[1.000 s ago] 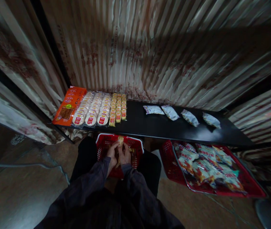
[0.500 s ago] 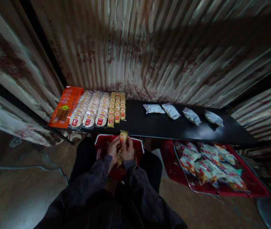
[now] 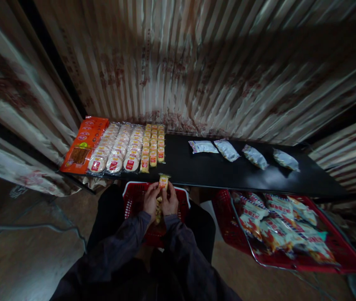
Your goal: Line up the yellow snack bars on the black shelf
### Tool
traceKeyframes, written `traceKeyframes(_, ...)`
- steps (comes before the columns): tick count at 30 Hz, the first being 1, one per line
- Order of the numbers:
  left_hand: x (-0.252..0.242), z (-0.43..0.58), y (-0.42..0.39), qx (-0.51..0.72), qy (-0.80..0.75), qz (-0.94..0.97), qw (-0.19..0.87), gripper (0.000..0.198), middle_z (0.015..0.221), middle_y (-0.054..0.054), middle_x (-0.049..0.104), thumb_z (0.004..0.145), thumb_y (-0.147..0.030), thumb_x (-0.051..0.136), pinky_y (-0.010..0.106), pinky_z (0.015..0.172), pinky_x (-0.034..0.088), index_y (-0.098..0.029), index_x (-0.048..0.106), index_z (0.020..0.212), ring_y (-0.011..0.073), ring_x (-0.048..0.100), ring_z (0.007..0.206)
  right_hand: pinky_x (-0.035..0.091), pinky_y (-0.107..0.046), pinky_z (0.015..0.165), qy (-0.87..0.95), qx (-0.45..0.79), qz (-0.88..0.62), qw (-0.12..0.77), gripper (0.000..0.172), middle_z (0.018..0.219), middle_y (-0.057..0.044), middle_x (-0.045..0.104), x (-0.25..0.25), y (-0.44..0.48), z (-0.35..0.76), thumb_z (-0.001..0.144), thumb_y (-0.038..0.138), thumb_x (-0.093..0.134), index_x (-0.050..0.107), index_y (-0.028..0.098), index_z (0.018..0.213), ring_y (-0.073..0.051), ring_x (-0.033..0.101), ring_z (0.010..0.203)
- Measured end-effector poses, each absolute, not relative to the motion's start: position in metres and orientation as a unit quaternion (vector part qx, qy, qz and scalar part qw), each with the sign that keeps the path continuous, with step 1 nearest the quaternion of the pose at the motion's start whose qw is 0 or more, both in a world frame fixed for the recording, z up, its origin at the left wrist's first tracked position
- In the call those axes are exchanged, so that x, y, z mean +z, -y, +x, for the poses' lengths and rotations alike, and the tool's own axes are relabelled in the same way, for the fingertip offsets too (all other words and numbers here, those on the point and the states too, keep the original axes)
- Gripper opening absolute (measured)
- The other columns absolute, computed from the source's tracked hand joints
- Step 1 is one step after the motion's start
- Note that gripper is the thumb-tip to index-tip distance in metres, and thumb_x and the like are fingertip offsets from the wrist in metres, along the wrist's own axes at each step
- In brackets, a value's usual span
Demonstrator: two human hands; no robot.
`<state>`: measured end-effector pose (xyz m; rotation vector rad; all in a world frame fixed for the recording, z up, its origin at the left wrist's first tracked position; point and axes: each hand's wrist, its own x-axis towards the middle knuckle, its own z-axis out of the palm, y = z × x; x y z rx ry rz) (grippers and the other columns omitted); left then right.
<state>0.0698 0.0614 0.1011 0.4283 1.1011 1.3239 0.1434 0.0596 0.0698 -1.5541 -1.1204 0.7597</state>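
Between the fingertips of my left hand [image 3: 152,201] and my right hand [image 3: 169,201] is a small yellow packet [image 3: 163,182], upright near the shelf's front edge. Both hands are closed on it, above a red basket [image 3: 129,207] that holds more yellow packets [image 3: 158,209]. On the black shelf [image 3: 178,167], rows of small yellow packets [image 3: 153,146] stand beside rows of round white crackers in clear wrap [image 3: 131,162]. An orange bag [image 3: 82,146] lies at the shelf's left end.
Several silvery bags [image 3: 228,150] lie spaced along the right part of the shelf. Below it at the right is a larger red basket [image 3: 350,255] of white and red snack bags [image 3: 275,234]. A pleated curtain [image 3: 178,62] hangs behind the shelf.
The view has shifted slightly, so the shelf and baskets appear a little lower. Both hands still hold the yellow packet, now more upright and slightly further right.
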Motion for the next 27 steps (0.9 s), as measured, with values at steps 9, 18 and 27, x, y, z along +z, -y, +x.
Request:
traceKeyframes(9,0.094,0.072,-0.078,0.556,-0.563,0.306,0.53,0.032,0.113,0.009,0.066,0.075,-0.032,0.061,0.031,0.094,0.047,-0.017,0.072,0.102,0.0199,0.06,0.104,0.046,-0.044,0.099,0.48,0.278,-0.658,0.51,0.053,0.121,-0.017,0.063,0.07,-0.083,0.152,0.085,0.05,0.048,0.059,0.012,0.122,-0.026,0.058,0.11)
traceKeyframes(18,0.092,0.073,-0.092,0.549,-0.577,0.337,0.501,0.028,0.113,0.007,0.067,0.082,-0.029,0.058,0.03,0.095,0.047,-0.019,0.071,0.105,0.0176,0.061,0.105,0.048,-0.044,0.094,0.486,0.244,-0.681,0.491,0.055,0.116,-0.017,0.065,0.076,-0.104,0.154,0.085,0.053,0.045,0.061,0.012,0.118,-0.027,0.061,0.104)
traceKeyframes(27,0.099,0.077,-0.103,0.539,-0.587,0.361,0.485,0.029,0.118,0.01,0.066,0.084,-0.023,0.052,0.033,0.101,0.045,-0.017,0.068,0.107,0.0182,0.06,0.109,0.047,-0.044,0.095,0.507,0.228,-0.669,0.493,0.053,0.113,-0.018,0.065,0.072,-0.124,0.157,0.086,0.05,0.043,0.06,0.011,0.118,-0.027,0.06,0.105)
